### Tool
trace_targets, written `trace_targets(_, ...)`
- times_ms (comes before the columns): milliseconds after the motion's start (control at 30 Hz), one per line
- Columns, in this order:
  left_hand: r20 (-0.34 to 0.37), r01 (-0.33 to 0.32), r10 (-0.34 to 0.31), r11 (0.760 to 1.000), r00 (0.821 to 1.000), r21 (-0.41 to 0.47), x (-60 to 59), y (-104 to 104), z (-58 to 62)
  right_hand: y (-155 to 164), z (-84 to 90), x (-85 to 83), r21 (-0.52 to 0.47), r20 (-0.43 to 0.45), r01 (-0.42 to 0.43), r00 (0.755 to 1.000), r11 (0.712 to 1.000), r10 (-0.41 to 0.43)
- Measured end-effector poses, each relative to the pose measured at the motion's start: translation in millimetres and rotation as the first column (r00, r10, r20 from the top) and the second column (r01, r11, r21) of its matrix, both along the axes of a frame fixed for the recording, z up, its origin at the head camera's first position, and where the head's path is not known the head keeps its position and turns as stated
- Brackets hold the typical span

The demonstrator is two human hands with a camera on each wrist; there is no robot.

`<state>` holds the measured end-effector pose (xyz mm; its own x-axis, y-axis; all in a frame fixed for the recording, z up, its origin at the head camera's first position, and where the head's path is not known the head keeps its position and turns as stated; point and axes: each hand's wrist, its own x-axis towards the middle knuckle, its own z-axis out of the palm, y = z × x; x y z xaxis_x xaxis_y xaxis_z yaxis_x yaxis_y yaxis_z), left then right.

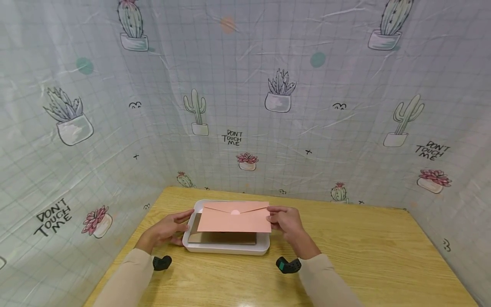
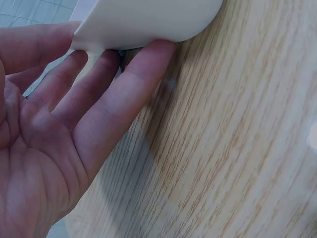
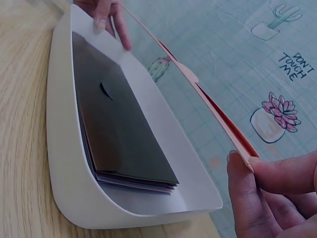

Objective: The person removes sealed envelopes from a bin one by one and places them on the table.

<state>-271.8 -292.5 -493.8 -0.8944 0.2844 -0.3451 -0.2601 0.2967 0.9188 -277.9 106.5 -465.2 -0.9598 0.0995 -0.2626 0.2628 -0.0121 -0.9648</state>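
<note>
A pink envelope (image 1: 235, 224) with its pointed flap and round seal facing up is raised over a white tray (image 1: 226, 248). My right hand (image 1: 288, 221) pinches its right edge between thumb and fingers, as the right wrist view shows close up. At the tray's left end, my left hand (image 1: 166, 229) grips the wall; several fingertips (image 2: 161, 49) reach the tray's underside. Inside the tray lies a stack of envelopes, with a brown envelope (image 3: 121, 119) on top. In the head view the pink envelope hides much of that stack.
The wooden table (image 1: 364, 247) extends to the right and in front of the tray. Behind and on both sides hangs a curtain (image 1: 245, 119) printed with cacti. Black wrist devices (image 1: 288, 266) sit under both forearms.
</note>
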Motion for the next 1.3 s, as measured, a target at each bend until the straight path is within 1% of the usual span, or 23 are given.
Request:
trace_targets(267, 0.009, 0.002, -0.002, 1.0, 1.0, 0.005, -0.6, -1.1, -1.4, 9.8, 0.4, 1.7, -0.014, -0.012, 0.001, 1.0, 1.0, -0.001)
trace_targets(600, 0.01, 0.003, -0.003, 1.0, 1.0, 0.014, 0.5, -3.1, -4.9, 21.0, 3.5, 2.9, -0.02, -0.001, 0.012, 1.0, 1.0, -0.012)
trace_targets(833, 0.019, -0.017, 0.017, 1.0, 1.0, 0.02, -1.0, -2.2, -4.8, 29.7, 6.2, 2.6, 0.002, 0.008, 0.039, 0.999, 0.999, -0.039)
trace_targets(1033, 0.008, 0.011, -0.012, 1.0, 1.0, 0.027, -0.3, -2.3, -3.8, 38.0, 7.5, 1.9, 0.007, 0.016, 0.05, 0.999, 0.999, -0.051)
trace_targets(1300, 0.003, 0.013, -0.013, 1.0, 1.0, 0.024, -1.8, -0.9, -2.3, 52.6, 8.6, 2.5, -0.002, 0.025, 0.063, 0.998, 0.998, -0.063)
